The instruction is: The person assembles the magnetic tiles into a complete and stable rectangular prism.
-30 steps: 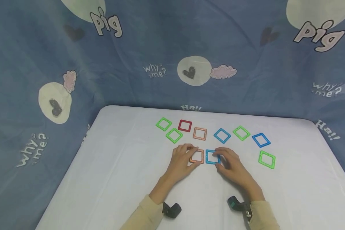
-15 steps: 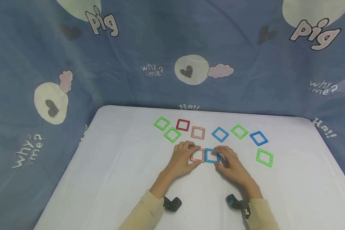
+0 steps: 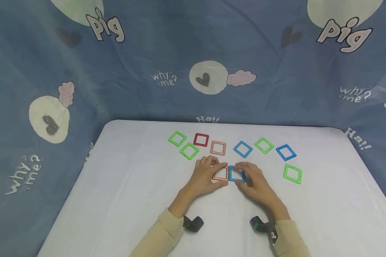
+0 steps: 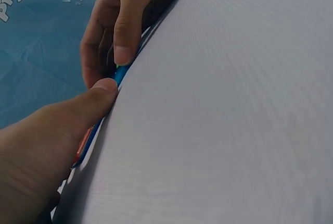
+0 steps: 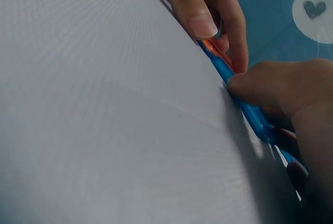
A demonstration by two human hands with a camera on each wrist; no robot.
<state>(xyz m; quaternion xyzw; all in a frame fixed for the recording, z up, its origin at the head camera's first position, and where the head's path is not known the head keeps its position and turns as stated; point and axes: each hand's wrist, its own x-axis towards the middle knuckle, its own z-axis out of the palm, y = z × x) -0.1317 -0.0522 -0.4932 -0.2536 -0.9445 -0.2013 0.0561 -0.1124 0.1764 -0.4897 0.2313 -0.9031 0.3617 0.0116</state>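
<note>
An orange square magnetic tile frame (image 3: 220, 179) and a blue square magnetic tile frame (image 3: 230, 174) lie side by side on the white table, their facing edges right up against each other. My left hand (image 3: 203, 178) pinches the orange tile between thumb and forefinger at its near and far edges. From the other side, my right hand (image 3: 258, 185) grips the blue tile the same way, its fingertips close to the seam. In the right wrist view the blue tile (image 5: 252, 114) shows under the right thumb, with the orange tile (image 5: 210, 47) behind it, partly hidden by the left hand.
Behind the hands lie more square frames: a red one (image 3: 196, 143), an orange one (image 3: 218, 154), two blue ones, one of them darker (image 3: 291, 157), and several green ones (image 3: 292, 178). A patterned blue cloth (image 3: 148, 100) hangs behind the white table (image 3: 115, 185).
The narrow gap between the orange and blue tiles has closed. My right fingertips have slid left along the blue tile toward the seam. The whole head view has shifted slightly.
</note>
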